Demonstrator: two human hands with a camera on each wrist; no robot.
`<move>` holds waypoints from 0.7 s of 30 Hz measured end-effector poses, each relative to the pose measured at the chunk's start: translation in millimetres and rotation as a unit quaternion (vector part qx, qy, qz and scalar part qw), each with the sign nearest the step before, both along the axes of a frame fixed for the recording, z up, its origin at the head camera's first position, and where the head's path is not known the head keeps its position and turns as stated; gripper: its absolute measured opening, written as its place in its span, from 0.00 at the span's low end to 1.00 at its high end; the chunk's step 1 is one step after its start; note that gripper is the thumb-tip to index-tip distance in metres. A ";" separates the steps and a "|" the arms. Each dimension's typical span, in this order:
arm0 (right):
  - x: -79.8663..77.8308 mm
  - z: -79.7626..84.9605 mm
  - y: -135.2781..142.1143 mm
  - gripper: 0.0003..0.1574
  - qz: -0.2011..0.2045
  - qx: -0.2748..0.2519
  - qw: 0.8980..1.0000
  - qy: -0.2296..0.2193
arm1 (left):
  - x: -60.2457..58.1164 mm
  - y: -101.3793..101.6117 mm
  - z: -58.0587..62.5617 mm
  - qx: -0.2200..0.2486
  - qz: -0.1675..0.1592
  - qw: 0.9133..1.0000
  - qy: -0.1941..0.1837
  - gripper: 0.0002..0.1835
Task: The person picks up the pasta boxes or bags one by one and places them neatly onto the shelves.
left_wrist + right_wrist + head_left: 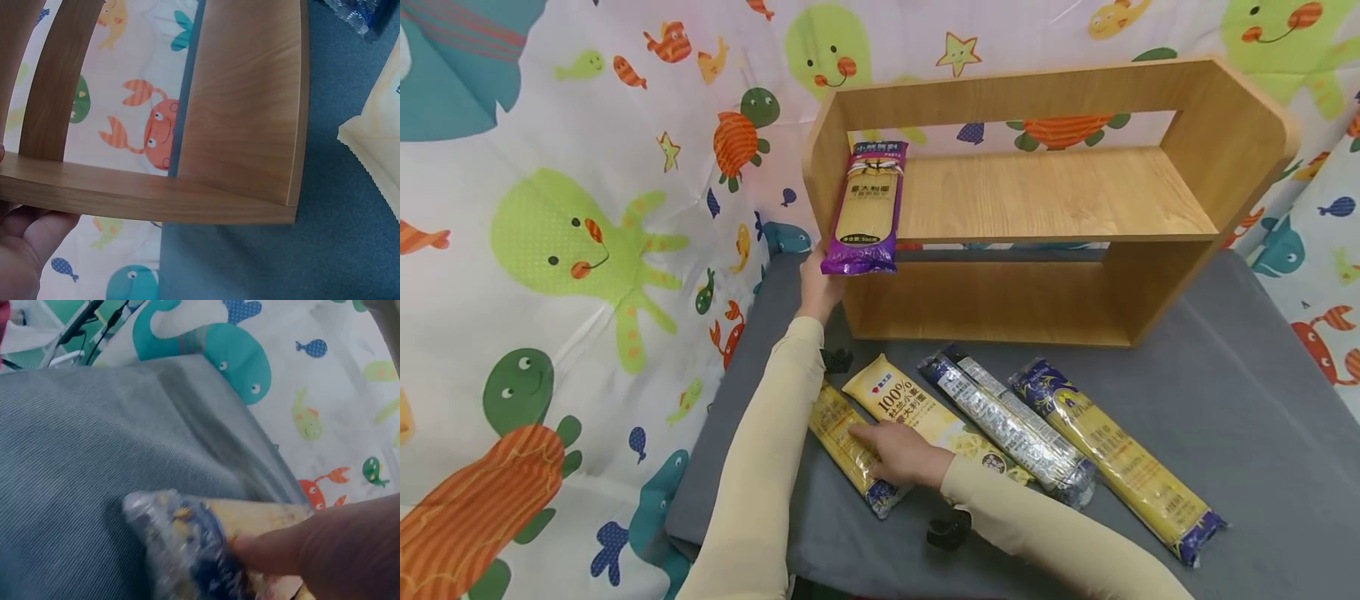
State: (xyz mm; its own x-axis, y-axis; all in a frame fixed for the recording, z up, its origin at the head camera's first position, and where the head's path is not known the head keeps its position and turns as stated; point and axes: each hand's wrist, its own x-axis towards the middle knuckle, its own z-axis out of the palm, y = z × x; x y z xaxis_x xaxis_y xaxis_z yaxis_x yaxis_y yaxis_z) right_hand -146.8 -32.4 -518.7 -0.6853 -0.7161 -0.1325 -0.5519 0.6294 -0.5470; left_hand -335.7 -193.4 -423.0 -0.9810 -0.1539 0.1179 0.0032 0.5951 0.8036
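Grey table [1195,400]; right hand [901,454] touches packet [837,421]

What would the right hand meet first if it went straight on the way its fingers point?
The right hand would likely meet the leftmost yellow packet, which lies at its fingertips. Beyond that, perhaps the left sleeve, though depth is unclear.

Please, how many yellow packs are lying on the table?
3: the left pack, under the right hand; the middle pack, marked 100%; and the right pack, farthest right. The right sleeve could hide more.
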 end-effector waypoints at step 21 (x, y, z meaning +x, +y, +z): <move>35.1 11.3 91.6 0.61 0.024 -0.155 0.948 -0.277 | 2.5 2.1 1.4 -0.005 -0.003 1.000 -0.004 0.32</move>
State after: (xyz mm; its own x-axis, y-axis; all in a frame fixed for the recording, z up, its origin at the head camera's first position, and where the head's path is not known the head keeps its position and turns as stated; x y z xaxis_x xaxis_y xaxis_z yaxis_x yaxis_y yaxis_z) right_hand -111.7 59.3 -507.4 -0.5378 -0.8082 -0.2400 -0.1497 0.3717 -0.9162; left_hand -333.2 -191.3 -421.5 -0.9829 -0.1468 0.1113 0.0001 0.6038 0.7971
